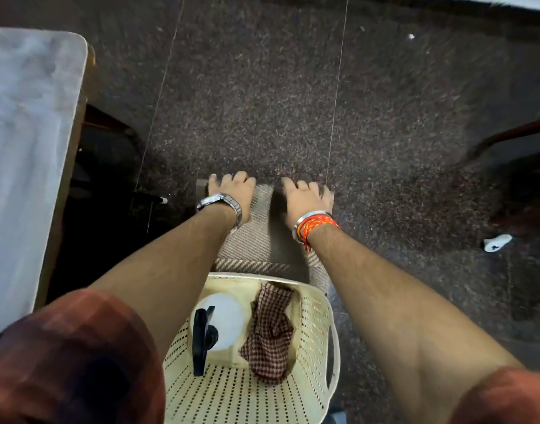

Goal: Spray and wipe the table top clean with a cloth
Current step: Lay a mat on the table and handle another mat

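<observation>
Left grip (230,191) and right grip (307,197): both are set on the far edge of a grey woven seat (256,240), fingers bent down over that edge and grasping it, arms stretched forward side by side. The left wrist carries a metal watch (222,205); the right wrist carries a bangle and orange threads (316,223).

Surface and room: a dark speckled floor (262,87) with thin joint lines fills most of the view. The pale worktop (23,148), with a rounded corner and a brown edge, runs along the left side, well apart from both grips. Dark furniture (522,166) stands at the right, with a white scrap (496,241) on the floor near it.

Task items: a cream perforated basket (313,332) rests on the near part of the seat, between the forearms and nearer the viewer than the grips. Inside it, the checked cloth (271,332) lies on the right and the spray bottle (222,325) on the left, just beside each other; neither is touched by a grip.

Orientation: the cloth hangs from the basket's far rim and runs toward the viewer, bunched at its near end. The bottle stands upright, with its black spray head along the same near–far line; the nozzle end cannot be told.
</observation>
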